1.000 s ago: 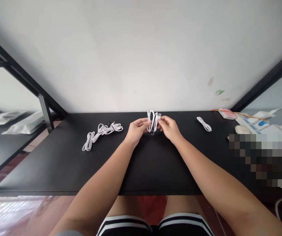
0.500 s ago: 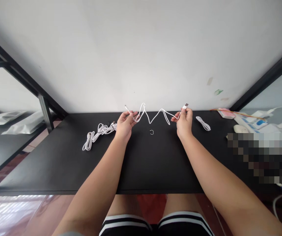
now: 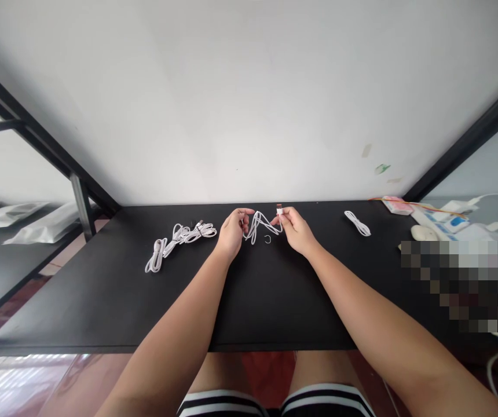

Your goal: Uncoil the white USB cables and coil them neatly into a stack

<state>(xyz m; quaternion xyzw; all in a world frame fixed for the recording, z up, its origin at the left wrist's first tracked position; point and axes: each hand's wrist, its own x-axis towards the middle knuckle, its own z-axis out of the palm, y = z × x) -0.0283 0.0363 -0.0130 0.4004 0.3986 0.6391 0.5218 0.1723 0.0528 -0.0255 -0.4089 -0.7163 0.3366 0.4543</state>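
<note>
A white cable (image 3: 258,225) hangs in loose loops between both my hands, just above the black table (image 3: 249,301). My left hand (image 3: 232,231) pinches one end of it, fingers closed. At the other end, my right hand (image 3: 295,230) is closed on the plug, which points upward. A small twist tie (image 3: 267,239) lies on the table right below the cable.
A pile of several bundled white cables (image 3: 179,238) lies to the left of my left hand. One coiled white cable (image 3: 357,223) lies to the right. Boxes, a mouse (image 3: 424,232) and more cords crowd the far right. A black frame post (image 3: 80,205) stands at the left.
The coiled cable was pulled out wide between my hands, leaving the twist tie on the table. Now my hands have come back together and the cable sags in loops.
</note>
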